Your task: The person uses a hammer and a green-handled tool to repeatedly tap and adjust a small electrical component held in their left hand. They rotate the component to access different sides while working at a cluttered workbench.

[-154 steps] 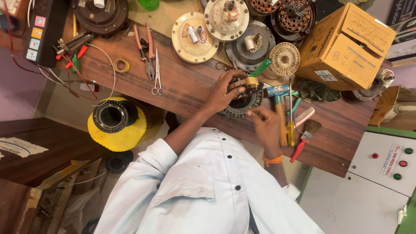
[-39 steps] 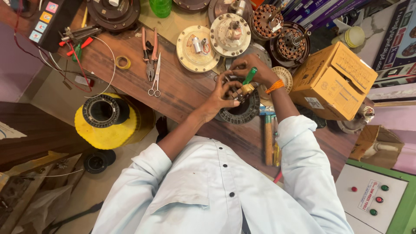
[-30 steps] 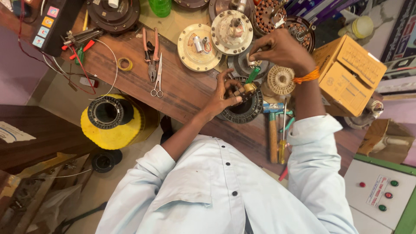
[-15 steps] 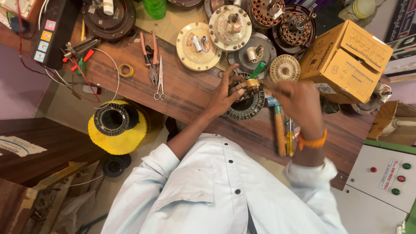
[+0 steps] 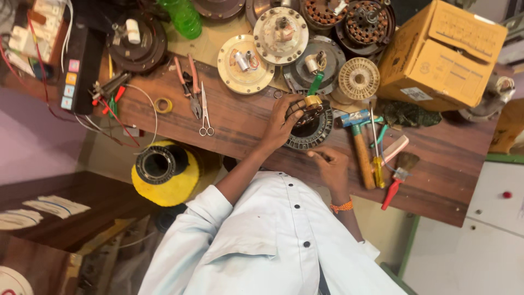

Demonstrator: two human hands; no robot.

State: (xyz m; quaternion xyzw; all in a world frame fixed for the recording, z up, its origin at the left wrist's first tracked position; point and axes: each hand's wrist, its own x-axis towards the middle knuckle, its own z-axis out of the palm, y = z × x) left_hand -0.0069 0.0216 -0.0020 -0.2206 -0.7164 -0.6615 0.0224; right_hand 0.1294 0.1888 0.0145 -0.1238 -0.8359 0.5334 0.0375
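Item: dark ring-shaped motor stator (image 5: 310, 127), lying flat on the wooden workbench (image 5: 240, 128), near its front edge.

Left hand (image 5: 281, 123): fingers curled over the stator's left rim, gripping it; how firmly cannot be told.

Right hand (image 5: 330, 165): just in front of the stator, fingers loosely bent toward the rim; whether they pinch anything, such as a wire, cannot be told.

Around the stator:
- Green-handled tool (image 5: 315, 84) and a yellow piece at its far rim, touching it.
- Hammer (image 5: 359, 147) with wooden handle, just right of it; yellow-handled screwdriver (image 5: 377, 164), brush (image 5: 403, 164) and red-handled tool (image 5: 391, 194) further right.
- Cream spool (image 5: 358, 78) beyond it to the right; cardboard box (image 5: 442, 54) past that.
- Round cream motor cover (image 5: 244, 64) beyond it to the left.
- Scissors (image 5: 205, 112) and pliers (image 5: 188, 87) well left of it; roll of yellow tape (image 5: 162, 105) further left.

Risks, as judged: the stator sits close to the bench edge, so a hard pull toward the body could slide it off. The hammer lies within elbow reach and could be knocked. Fine winding wire, if present, may snag on the rim slots.
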